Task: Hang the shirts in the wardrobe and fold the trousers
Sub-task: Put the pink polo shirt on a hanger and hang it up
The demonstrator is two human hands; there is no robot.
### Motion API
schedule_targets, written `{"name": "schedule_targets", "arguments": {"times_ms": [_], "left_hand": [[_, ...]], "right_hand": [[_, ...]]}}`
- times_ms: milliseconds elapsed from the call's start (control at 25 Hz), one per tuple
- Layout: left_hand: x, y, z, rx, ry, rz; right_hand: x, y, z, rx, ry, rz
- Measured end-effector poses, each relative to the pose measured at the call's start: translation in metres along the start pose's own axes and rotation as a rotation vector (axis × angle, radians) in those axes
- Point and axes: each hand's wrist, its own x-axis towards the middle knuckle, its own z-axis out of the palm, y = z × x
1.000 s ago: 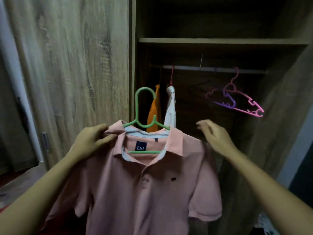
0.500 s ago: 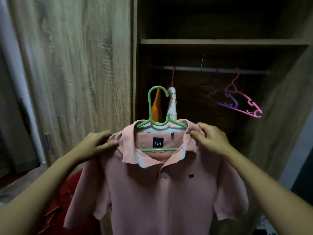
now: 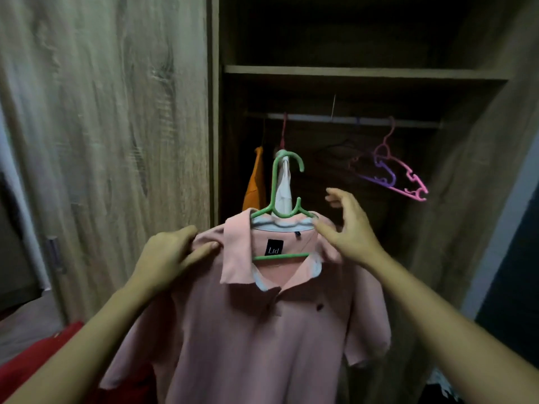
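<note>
- Two hands up front, both at a pink polo shirt [image 3: 262, 330] on a green hanger [image 3: 284, 211], held in front of the open wardrobe [image 3: 364, 72].
- Left hand [image 3: 167, 258]: fingers pinched tight on the shirt's shoulder, just beside the collar.
- Right hand [image 3: 348, 231]: fingers spread & loose, thumb touching the shirt at the other shoulder by the hanger's arm; not clamped on anything.
- Hanger hook stands upright, free of the rail [image 3: 350, 120], below it.
- Shirt faces the camera, collar open, dark label w/ "Ltd" visible inside the neck, sleeves hanging down.
- Inside the wardrobe, at the rail's left end: an orange garment [image 3: 255, 182] and a white garment [image 3: 284, 185] already hung, right behind the green hook.
- Toward the rail's right end: empty pink hanger [image 3: 408, 182] w/ a purple hanger [image 3: 382, 176] against it, tilted.
- Wardrobe door [image 3: 116, 126] on the left.
- Red fabric [image 3: 35, 363] low at bottom-left corner of view, behind the left forearm.
</note>
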Motion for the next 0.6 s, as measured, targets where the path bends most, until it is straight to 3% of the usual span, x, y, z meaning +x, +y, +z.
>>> {"name": "schedule_targets", "arguments": {"times_ms": [80,200,320,440,600], "left_hand": [[0.013,0.028,0.005,0.125,-0.012,-0.005],[0.036,0.071,0.018,0.185,-0.032,-0.048],[0.06,0.117,0.031,0.145,-0.096,-0.181],[0.08,0.149,0.05,0.165,-0.182,-0.256],[0.103,0.161,0.073,-0.193,-0.229,-0.171]], "right_hand": [[0.002,-0.019,0.016,0.172,0.013,0.153],[0.017,-0.038,0.039,0.444,-0.193,0.415],[0.049,-0.029,0.046,0.481,-0.132,0.595],[0.077,-0.01,0.053,0.506,-0.015,0.659],[0.116,0.026,0.051,0.692,0.061,0.56]]}}
